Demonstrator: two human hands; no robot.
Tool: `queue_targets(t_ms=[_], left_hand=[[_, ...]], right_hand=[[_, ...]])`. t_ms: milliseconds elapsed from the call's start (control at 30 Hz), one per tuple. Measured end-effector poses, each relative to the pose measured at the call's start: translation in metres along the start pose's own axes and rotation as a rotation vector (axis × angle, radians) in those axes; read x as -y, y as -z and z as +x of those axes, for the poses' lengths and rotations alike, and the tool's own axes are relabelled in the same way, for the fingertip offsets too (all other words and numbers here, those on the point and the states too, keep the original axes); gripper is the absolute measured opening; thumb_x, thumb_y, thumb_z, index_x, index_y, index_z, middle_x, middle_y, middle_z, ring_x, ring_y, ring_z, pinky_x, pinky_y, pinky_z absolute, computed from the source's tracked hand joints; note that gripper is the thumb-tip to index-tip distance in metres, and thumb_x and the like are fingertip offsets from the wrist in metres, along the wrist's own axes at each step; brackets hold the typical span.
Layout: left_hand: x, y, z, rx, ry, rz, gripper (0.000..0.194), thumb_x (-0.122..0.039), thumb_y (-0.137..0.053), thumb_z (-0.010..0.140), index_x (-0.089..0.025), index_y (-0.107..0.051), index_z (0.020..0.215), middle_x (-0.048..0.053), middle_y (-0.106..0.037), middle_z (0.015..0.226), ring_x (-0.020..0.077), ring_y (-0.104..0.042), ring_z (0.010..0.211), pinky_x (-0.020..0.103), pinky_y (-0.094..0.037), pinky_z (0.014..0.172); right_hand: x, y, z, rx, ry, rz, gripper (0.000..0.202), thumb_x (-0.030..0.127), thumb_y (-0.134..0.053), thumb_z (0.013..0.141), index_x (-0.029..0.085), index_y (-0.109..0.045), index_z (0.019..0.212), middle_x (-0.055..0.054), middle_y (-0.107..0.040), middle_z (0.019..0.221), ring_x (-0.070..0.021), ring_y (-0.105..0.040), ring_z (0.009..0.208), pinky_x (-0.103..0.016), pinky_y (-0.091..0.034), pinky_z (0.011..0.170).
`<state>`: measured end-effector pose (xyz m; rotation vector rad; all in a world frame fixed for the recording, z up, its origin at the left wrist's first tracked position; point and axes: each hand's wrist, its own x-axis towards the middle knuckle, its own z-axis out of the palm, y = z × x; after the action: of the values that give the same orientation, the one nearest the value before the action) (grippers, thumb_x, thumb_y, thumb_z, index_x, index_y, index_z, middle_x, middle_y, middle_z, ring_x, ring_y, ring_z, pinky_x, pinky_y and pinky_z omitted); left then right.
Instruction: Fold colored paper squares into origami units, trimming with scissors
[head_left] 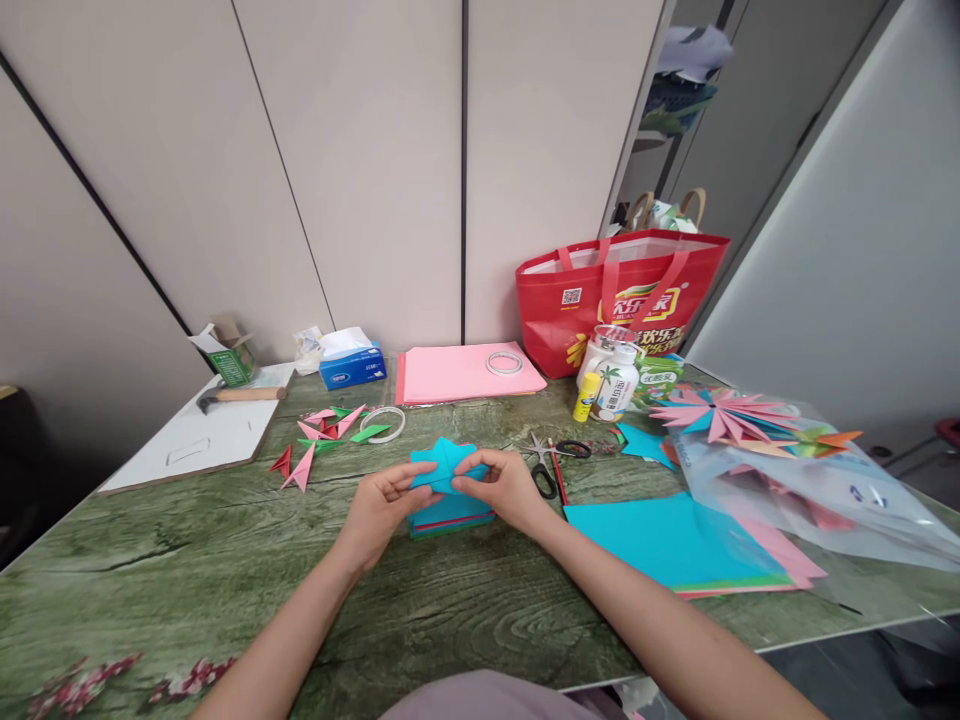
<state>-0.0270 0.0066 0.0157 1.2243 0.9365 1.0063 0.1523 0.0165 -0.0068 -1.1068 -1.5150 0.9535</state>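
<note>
Both of my hands pinch a folded piece of blue paper point(445, 462) with a pointed top, held over the middle of the table. My left hand point(384, 510) grips its left side between thumb and fingers. On its right side, my right hand point(504, 488) does the same, thumb on the front. Just below the folded paper lies a small stack of coloured sheets point(451, 515), blue on top, partly covered by my hands. Left of my hands rest several folded pink, red and green paper pieces point(301, 468) beside a roll of tape point(382, 425).
Scissors point(541, 470) and a red pencil point(559, 472) lie to the right, near large blue sheets point(675, 540). Behind stand a glue stick point(586, 397), a white bottle point(616, 385) and a red bag point(551, 315). A hammer point(244, 394) rests on a white board point(202, 440) at left.
</note>
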Motion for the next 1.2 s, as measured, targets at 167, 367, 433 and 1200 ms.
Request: queue_targets(t_ms=[167,367,433,1200], left_hand=[[0.0018,0.0005,0.0006,0.000,-0.002,-0.015,0.039,-0.027,-0.070,0.061,-0.014,-0.063,0.098,0.007,-0.070,0.087,0.0227,-0.064,0.082,0.039,-0.048,0.081],[0.0006,0.0014,-0.0001,0.041,-0.021,-0.029,0.033,-0.024,-0.068,0.063,-0.017,-0.065,0.095,0.005,-0.070,0.087,0.0203,-0.064,0.081,0.037,-0.048,0.082],[-0.0009,0.0017,-0.0008,0.070,-0.005,-0.017,0.028,-0.024,-0.068,0.063,-0.017,-0.067,0.090,0.004,-0.070,0.087,0.0207,-0.064,0.080,0.037,-0.048,0.081],[0.0002,-0.0002,-0.0032,0.279,0.032,0.002,0.033,-0.027,-0.061,0.071,-0.017,-0.062,0.103,0.006,-0.061,0.110,0.0242,-0.057,0.097,0.040,-0.044,0.088]], right_hand=[[0.0009,-0.0001,-0.0002,0.005,-0.020,-0.005,0.019,0.032,-0.067,0.059,0.015,-0.065,0.067,0.007,-0.039,0.041,-0.0044,-0.025,0.038,-0.018,-0.018,0.037],[0.0020,0.0010,0.0008,0.026,-0.035,0.023,0.021,0.033,-0.068,0.058,0.016,-0.064,0.067,0.008,-0.034,0.040,-0.0046,-0.023,0.039,-0.018,-0.017,0.037],[0.0021,0.0018,0.0010,0.042,-0.021,0.015,0.020,0.032,-0.068,0.058,0.016,-0.063,0.068,0.008,-0.035,0.041,-0.0046,-0.024,0.039,-0.018,-0.017,0.037],[-0.0079,-0.0005,0.0029,0.150,0.143,0.049,0.015,0.028,-0.070,0.059,0.016,-0.064,0.066,0.000,-0.057,0.067,-0.0091,-0.045,0.057,-0.020,-0.031,0.049]])
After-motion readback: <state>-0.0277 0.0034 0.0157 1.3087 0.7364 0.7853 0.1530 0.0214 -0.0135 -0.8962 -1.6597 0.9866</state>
